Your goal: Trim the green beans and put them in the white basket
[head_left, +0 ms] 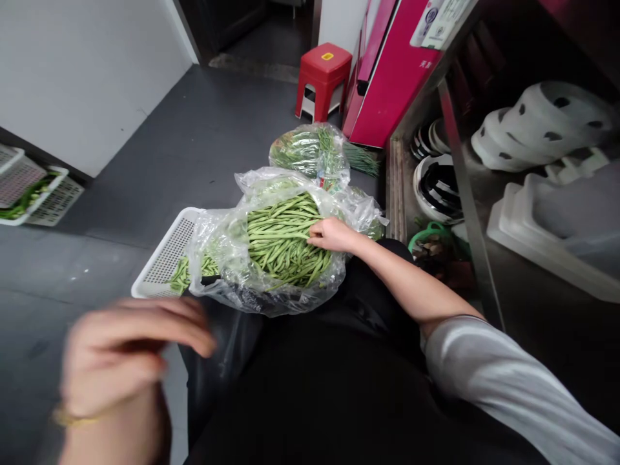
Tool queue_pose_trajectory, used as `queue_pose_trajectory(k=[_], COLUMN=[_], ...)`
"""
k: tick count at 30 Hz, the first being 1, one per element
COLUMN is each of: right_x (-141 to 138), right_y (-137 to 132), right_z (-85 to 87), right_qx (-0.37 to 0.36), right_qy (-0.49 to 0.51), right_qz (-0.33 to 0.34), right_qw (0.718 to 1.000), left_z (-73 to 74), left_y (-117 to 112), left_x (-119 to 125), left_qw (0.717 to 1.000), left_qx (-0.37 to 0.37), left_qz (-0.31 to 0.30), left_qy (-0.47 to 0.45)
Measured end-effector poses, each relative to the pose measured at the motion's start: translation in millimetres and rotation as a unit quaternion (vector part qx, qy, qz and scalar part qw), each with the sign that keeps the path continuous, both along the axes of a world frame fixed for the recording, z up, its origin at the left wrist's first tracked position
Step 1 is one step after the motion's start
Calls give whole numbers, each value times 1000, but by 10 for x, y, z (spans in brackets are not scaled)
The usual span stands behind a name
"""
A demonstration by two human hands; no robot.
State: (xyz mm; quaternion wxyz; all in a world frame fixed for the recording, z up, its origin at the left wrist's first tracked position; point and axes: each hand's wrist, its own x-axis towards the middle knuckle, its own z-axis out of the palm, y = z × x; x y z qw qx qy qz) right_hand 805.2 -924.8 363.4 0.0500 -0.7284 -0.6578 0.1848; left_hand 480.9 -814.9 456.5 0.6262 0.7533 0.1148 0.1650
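A heap of long green beans (281,242) lies in an opened clear plastic bag (223,242) in front of my knees. At the right side of the heap my right hand (332,234) is closed, its fingers pinching green beans. My left hand (133,352), blurred by motion, is raised at the lower left, away from the bag. Its fingers are bent, with a gap between them and the thumb, and nothing shows in it. Beyond it, a white perforated basket (159,253) holds short bean pieces (180,276); the bag partly covers its right side.
Another clear bag of greens (300,152) lies behind the beans, near a red stool (323,68). To the right stands a metal shelf (472,219) with white containers (547,129). White crates (55,197) with green vegetables sit at the far left.
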Motion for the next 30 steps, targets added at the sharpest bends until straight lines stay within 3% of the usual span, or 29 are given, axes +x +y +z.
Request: queue_pose_trajectory(k=[1,2,4,6,9,12,14,17,19,22,24,28,30], right_x=[-33,-80,-205,-352,-571,-749,-807,-746,-629,-455,-396,-438,-534], right_y=[-102,-210,-432,-636,-862,-986,-1031,-1061,-1058,-1001,-908,-646,-588], right_z=[76,146,235,229,77,-48,-29,112,200,252,255,302,360], right_qx=[41,84,152,183,166,87,77,136,114,-5,-33,83,147], right_qy=[50,96,164,210,281,387,451,525,560,560,548,605,570], right_qz=[12,25,53,77,72,58,38,-106,-178,-98,-67,-148,-169], right_qw=[998,992,973,957,942,916,888,833,801,823,833,778,791], left_z=[-14,-88,-363,-669,-905,-843,-746,-652,-634,-627,-612,-591,-631], left_y=[-281,-515,-809,-906,-918,-988,-1050,-1075,-1050,-1013,-1010,-1031,-1038], left_x=[167,363,766,1068,1219,1163,1127,1110,1091,1025,980,943,952], left_qw=[997,989,973,930,892,920,934,917,905,911,914,914,920], left_qx=[-3,-35,-170,-327,-408,-329,-292,-342,-380,-398,-401,-394,-369], left_qz=[-60,-74,25,122,187,192,190,206,188,106,57,-25,-43], left_qy=[49,122,156,111,62,89,81,1,-22,7,28,92,126])
